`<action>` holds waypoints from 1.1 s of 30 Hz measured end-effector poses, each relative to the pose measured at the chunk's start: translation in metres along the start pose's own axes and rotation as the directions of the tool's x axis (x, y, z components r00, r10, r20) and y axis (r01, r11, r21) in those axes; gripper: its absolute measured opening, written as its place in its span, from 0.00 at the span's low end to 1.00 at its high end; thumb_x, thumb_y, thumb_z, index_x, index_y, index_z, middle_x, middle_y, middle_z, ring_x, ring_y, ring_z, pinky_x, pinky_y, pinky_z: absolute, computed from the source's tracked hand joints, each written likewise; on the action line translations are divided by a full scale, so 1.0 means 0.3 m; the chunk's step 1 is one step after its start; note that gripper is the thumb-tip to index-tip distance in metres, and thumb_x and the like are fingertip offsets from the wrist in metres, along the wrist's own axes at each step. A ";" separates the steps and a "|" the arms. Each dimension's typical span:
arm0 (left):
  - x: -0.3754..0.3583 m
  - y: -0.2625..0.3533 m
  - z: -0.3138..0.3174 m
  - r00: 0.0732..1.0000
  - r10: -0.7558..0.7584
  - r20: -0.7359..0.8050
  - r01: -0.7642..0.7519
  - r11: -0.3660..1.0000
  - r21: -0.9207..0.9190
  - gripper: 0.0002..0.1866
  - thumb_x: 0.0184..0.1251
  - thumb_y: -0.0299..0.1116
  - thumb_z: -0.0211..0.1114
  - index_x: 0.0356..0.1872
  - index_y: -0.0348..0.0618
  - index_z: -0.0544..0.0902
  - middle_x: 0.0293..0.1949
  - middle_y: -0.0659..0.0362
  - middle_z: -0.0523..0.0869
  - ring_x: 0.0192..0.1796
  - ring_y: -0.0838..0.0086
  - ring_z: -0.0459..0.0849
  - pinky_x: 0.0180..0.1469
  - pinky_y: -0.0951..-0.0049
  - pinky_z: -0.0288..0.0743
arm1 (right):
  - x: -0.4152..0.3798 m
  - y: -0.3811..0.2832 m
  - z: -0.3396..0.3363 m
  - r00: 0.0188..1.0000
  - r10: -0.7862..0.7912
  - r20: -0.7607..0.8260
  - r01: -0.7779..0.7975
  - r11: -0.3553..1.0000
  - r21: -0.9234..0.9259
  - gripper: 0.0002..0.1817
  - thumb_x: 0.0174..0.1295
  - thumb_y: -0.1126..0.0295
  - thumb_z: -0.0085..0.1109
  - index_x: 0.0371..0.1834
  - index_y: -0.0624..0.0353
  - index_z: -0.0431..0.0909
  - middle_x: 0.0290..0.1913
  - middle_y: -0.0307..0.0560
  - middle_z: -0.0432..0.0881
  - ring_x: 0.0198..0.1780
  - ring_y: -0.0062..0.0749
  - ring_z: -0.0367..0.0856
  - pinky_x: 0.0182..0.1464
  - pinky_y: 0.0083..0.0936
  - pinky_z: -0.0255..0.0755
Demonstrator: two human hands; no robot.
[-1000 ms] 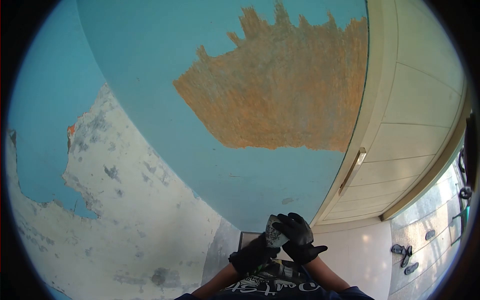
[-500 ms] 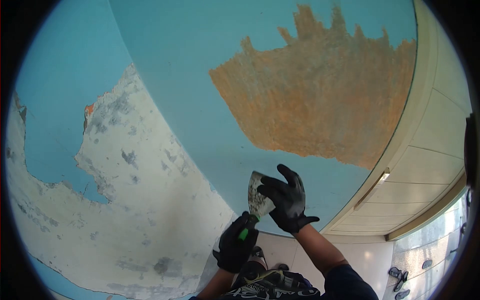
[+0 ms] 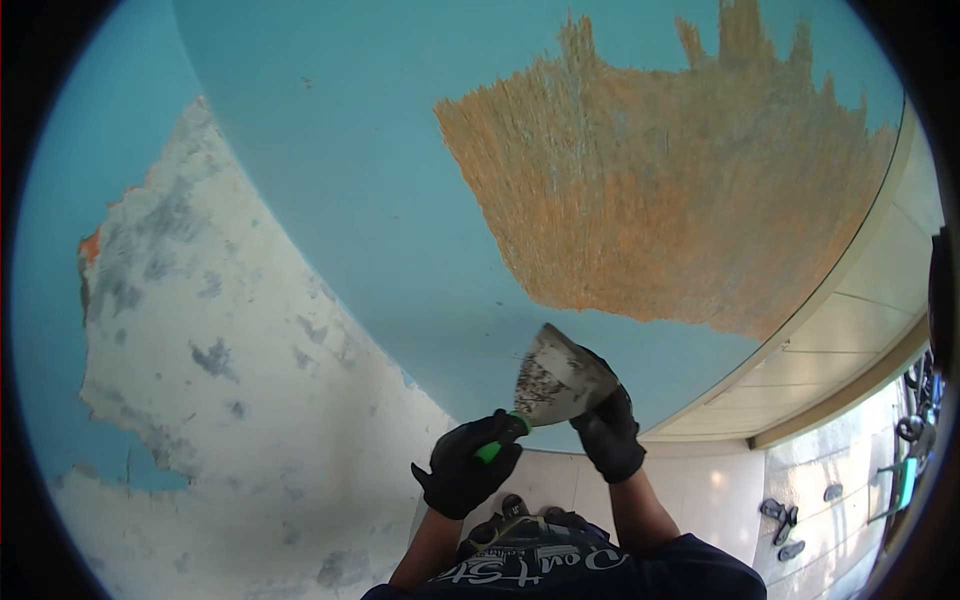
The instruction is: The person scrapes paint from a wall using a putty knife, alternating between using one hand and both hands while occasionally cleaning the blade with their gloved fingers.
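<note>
My left hand (image 3: 468, 465), in a black glove, is closed around the green and black handle of a putty knife (image 3: 560, 375). The wide metal blade points up and to the right, smeared with dark and whitish residue. Against the blade's right side is my right hand (image 3: 610, 435), also in a black glove. Its fingers are mostly hidden behind the blade, so their grip does not show. Beyond both hands stands a blue painted wall (image 3: 450, 335) with a large brownish-orange patch (image 3: 660, 200) where the paint is absent.
On the left, another wall face has a whitish, grey-spotted patch (image 3: 270, 400) with ragged blue paint edges. Pale tiled ledges (image 3: 800, 375) curve along the right. Several sandals (image 3: 780, 520) lie on the sunlit floor at lower right. My shoes show below the hands.
My right hand has shifted from the front of the blade to behind its right side. The putty knife has turned, its blade face showing more broadly. The camera view has shifted slightly.
</note>
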State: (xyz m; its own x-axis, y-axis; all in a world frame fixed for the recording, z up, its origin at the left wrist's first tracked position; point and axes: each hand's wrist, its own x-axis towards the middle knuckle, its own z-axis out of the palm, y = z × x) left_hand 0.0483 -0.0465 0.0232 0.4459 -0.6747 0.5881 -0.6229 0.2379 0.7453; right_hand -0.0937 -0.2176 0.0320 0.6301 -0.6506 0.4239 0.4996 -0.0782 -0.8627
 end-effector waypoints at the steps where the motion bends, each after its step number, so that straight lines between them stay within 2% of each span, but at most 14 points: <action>1: 0.017 -0.004 0.016 0.998 0.023 0.051 -0.025 0.999 0.033 0.23 0.56 0.21 0.77 0.54 0.36 0.81 0.46 0.48 0.90 0.46 0.60 0.92 0.50 0.63 0.85 | 0.011 0.025 0.031 0.994 -0.078 -0.070 0.076 0.996 -0.039 0.39 0.68 0.58 0.67 0.76 0.67 0.64 0.62 0.50 0.78 0.58 0.27 0.76 0.62 0.29 0.73; 2: 0.028 -0.008 0.033 0.994 0.047 0.101 -0.054 0.996 0.067 0.23 0.56 0.22 0.77 0.54 0.36 0.81 0.45 0.48 0.90 0.46 0.59 0.92 0.50 0.62 0.85 | 0.023 0.031 0.050 0.994 -0.075 -0.081 0.071 0.996 -0.049 0.39 0.68 0.58 0.67 0.76 0.67 0.64 0.62 0.50 0.78 0.58 0.27 0.76 0.62 0.29 0.73; 4: 0.033 -0.016 0.066 0.994 0.004 0.112 -0.009 0.999 0.049 0.23 0.56 0.24 0.78 0.54 0.37 0.81 0.46 0.47 0.90 0.47 0.57 0.91 0.50 0.62 0.84 | 0.064 0.007 0.098 0.938 0.111 -0.328 -0.104 0.994 0.040 0.29 0.71 0.66 0.61 0.71 0.69 0.70 0.59 0.51 0.81 0.57 0.28 0.79 0.61 0.29 0.74; 5: 0.034 -0.023 0.078 0.993 -0.035 0.111 0.030 0.999 0.041 0.23 0.56 0.25 0.78 0.53 0.37 0.81 0.46 0.47 0.90 0.47 0.56 0.91 0.50 0.61 0.84 | 0.079 0.004 0.119 0.934 0.112 -0.339 -0.106 0.994 0.036 0.29 0.71 0.66 0.61 0.71 0.69 0.70 0.59 0.51 0.81 0.57 0.28 0.79 0.61 0.29 0.74; 7: 0.023 -0.048 0.097 0.991 -0.066 0.119 0.065 0.998 0.012 0.23 0.56 0.26 0.78 0.53 0.38 0.81 0.47 0.47 0.89 0.48 0.56 0.91 0.50 0.61 0.84 | 0.109 -0.003 0.141 0.861 -0.111 -0.496 0.057 0.991 -0.124 0.22 0.73 0.71 0.57 0.67 0.70 0.75 0.56 0.51 0.84 0.56 0.30 0.81 0.60 0.30 0.75; 8: 0.020 -0.055 0.108 0.988 -0.097 0.120 0.099 0.995 -0.008 0.23 0.57 0.27 0.77 0.54 0.38 0.81 0.47 0.48 0.89 0.48 0.56 0.91 0.50 0.61 0.84 | 0.114 -0.006 0.136 0.859 -0.114 -0.499 0.054 0.990 -0.132 0.22 0.73 0.71 0.57 0.67 0.70 0.75 0.56 0.51 0.84 0.56 0.30 0.81 0.60 0.30 0.75; 10: 0.017 -0.038 0.120 0.987 -0.118 0.113 0.118 0.993 0.003 0.22 0.58 0.27 0.77 0.53 0.38 0.81 0.47 0.48 0.89 0.48 0.55 0.90 0.49 0.60 0.83 | 0.117 -0.009 0.120 0.878 -0.119 -0.463 -0.007 0.966 -0.260 0.18 0.72 0.72 0.57 0.61 0.70 0.78 0.54 0.52 0.86 0.55 0.34 0.83 0.60 0.31 0.76; 15: 0.019 -0.063 0.145 0.978 -0.150 0.145 0.160 0.985 -0.061 0.20 0.60 0.29 0.76 0.52 0.39 0.81 0.47 0.49 0.86 0.47 0.55 0.89 0.48 0.58 0.82 | 0.122 -0.008 0.084 0.904 -0.168 -0.393 -0.004 0.916 -0.401 0.16 0.71 0.72 0.57 0.58 0.69 0.79 0.52 0.52 0.86 0.54 0.33 0.82 0.59 0.32 0.75; 17: 0.024 -0.060 0.165 0.984 -0.109 0.144 0.120 0.990 -0.072 0.18 0.62 0.30 0.75 0.51 0.40 0.81 0.47 0.50 0.85 0.46 0.54 0.87 0.48 0.57 0.81 | 0.127 -0.027 0.077 0.911 -0.189 -0.367 0.003 0.892 -0.452 0.15 0.70 0.72 0.57 0.56 0.69 0.80 0.51 0.51 0.86 0.52 0.33 0.83 0.58 0.31 0.74; 18: 0.027 -0.059 0.166 0.982 -0.121 0.142 0.132 0.988 -0.076 0.18 0.62 0.30 0.75 0.51 0.40 0.81 0.47 0.50 0.85 0.46 0.54 0.87 0.48 0.57 0.81 | 0.128 -0.049 0.077 0.913 -0.195 -0.359 -0.005 0.874 -0.486 0.14 0.69 0.76 0.56 0.55 0.69 0.80 0.52 0.54 0.87 0.53 0.36 0.84 0.58 0.32 0.76; 20: 0.034 -0.056 0.170 0.952 -0.189 0.242 0.225 0.966 -0.127 0.17 0.63 0.31 0.74 0.51 0.41 0.81 0.46 0.50 0.84 0.46 0.54 0.87 0.47 0.56 0.80 | 0.135 -0.085 0.071 0.924 -0.219 -0.314 0.014 0.839 -0.545 0.14 0.67 0.82 0.54 0.54 0.70 0.80 0.53 0.58 0.87 0.54 0.41 0.86 0.58 0.35 0.78; 26: 0.052 -0.053 0.222 0.893 -0.193 0.407 0.262 0.958 -0.119 0.19 0.68 0.37 0.69 0.54 0.39 0.79 0.45 0.48 0.84 0.45 0.52 0.87 0.47 0.55 0.80 | 0.163 -0.131 0.045 0.958 -0.263 -0.115 0.108 0.701 -0.705 0.16 0.64 0.86 0.55 0.55 0.69 0.78 0.52 0.60 0.87 0.53 0.47 0.88 0.57 0.37 0.79; 29: 0.042 -0.052 0.239 0.868 -0.285 0.407 0.377 0.912 -0.164 0.17 0.68 0.35 0.69 0.55 0.42 0.80 0.47 0.51 0.87 0.45 0.55 0.89 0.47 0.59 0.83 | 0.170 -0.133 0.044 0.955 -0.288 -0.076 0.150 0.686 -0.712 0.16 0.63 0.87 0.55 0.55 0.70 0.77 0.51 0.60 0.87 0.52 0.48 0.88 0.56 0.37 0.80; 33: 0.051 -0.039 0.248 0.907 -0.255 0.334 0.320 0.935 -0.155 0.17 0.68 0.34 0.69 0.55 0.42 0.80 0.44 0.52 0.87 0.44 0.56 0.89 0.46 0.59 0.82 | 0.184 -0.126 0.049 0.944 -0.329 -0.023 0.202 0.630 -0.750 0.16 0.64 0.87 0.56 0.55 0.70 0.76 0.51 0.61 0.87 0.51 0.47 0.89 0.54 0.36 0.81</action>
State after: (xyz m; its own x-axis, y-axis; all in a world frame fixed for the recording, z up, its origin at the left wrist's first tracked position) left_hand 0.0148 -0.1116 0.0002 0.3489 -0.9063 0.2385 -0.3400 0.1148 0.9334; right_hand -0.0691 -0.2393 0.0921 0.4169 -0.6055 0.6779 -0.0035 -0.7469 -0.6649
